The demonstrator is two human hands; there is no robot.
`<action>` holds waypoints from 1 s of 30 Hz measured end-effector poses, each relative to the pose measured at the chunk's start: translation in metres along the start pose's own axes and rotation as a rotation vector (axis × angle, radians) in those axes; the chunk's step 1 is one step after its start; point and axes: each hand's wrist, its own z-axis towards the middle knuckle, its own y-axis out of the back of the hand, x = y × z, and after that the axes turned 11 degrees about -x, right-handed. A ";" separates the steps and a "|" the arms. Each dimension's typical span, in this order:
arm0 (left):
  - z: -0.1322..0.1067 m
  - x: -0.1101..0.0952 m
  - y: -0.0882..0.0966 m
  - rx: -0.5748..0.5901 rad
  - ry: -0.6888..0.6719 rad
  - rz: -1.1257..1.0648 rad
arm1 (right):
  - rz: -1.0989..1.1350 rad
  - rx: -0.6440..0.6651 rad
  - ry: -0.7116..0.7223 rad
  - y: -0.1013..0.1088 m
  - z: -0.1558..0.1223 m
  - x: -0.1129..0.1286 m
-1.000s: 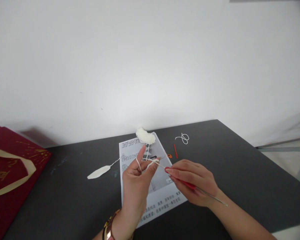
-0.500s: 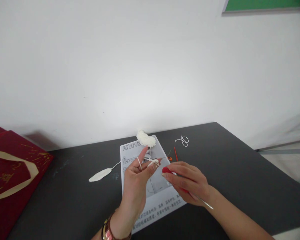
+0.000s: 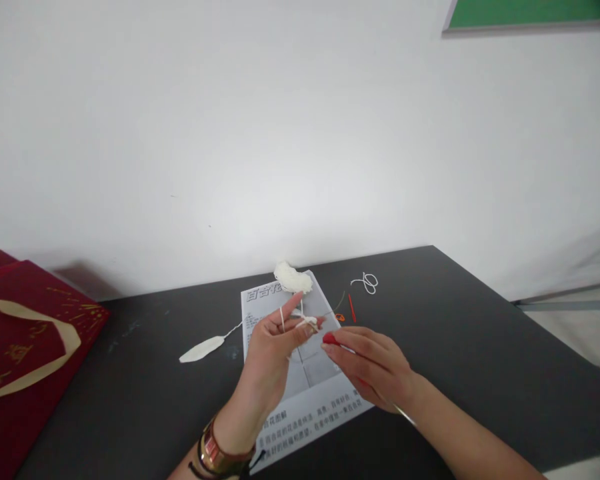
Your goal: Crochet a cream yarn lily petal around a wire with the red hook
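My left hand (image 3: 270,353) pinches a small piece of white crochet (image 3: 310,321) between thumb and fingers. White yarn loops over the raised index finger and runs back to a yarn skein (image 3: 293,276). In my right hand (image 3: 373,363) is a crochet hook with a red handle (image 3: 331,339); its metal rear end sticks out beneath the wrist. The hook's front tip is close to the crochet, but I cannot tell whether it is in a stitch. Under both hands lies a printed sheet (image 3: 275,448).
On the dark table (image 3: 460,373) lie a finished white petal shape (image 3: 201,349) at left, a red stick-like tool (image 3: 351,308), a small orange item (image 3: 339,318), a thin wire (image 3: 341,301) and a white yarn loop (image 3: 366,283). A dark red gift bag (image 3: 35,340) stands at far left.
My left wrist has swung slightly left and down, uncovering more print on the sheet. The right hand has shifted a little, with the hook still in it.
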 end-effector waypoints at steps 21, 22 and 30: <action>0.003 -0.006 0.007 -0.061 -0.296 0.504 | 0.178 -0.194 -0.556 0.005 0.008 0.013; 0.003 -0.007 0.007 -0.056 -0.266 0.481 | 0.193 -0.195 -0.564 0.005 0.008 0.013; 0.002 -0.013 0.012 0.107 -0.078 0.489 | 0.427 -0.285 -0.844 0.009 0.008 0.005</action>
